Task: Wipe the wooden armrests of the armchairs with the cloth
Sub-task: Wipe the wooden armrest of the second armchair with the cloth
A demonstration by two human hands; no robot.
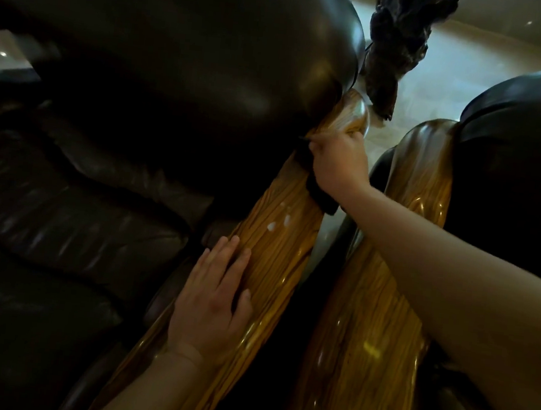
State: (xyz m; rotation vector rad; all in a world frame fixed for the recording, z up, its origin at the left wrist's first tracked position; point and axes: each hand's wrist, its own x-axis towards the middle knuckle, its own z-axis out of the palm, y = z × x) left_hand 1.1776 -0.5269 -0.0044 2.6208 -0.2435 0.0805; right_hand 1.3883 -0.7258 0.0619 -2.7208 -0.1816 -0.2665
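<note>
Two glossy wooden armrests run side by side up the middle of the head view. On the left armrest [279,239], my right hand [340,162] presses a dark cloth [322,195] near its far end, where the wood meets the dark leather backrest [179,45]. The cloth shows only below my palm and at my fingertips. My left hand [216,296] lies flat with fingers spread on the near part of the same armrest. A few small white spots [272,226] sit on the wood between my hands. The right armrest [384,283] is partly crossed by my right forearm.
The left armchair's dark leather seat cushion [61,216] fills the left side. The second armchair's dark backrest [519,147] rises at the right. A dark shaggy object [396,41] hangs beyond the armrest ends over a pale shiny floor [461,58]. A narrow gap separates the two chairs.
</note>
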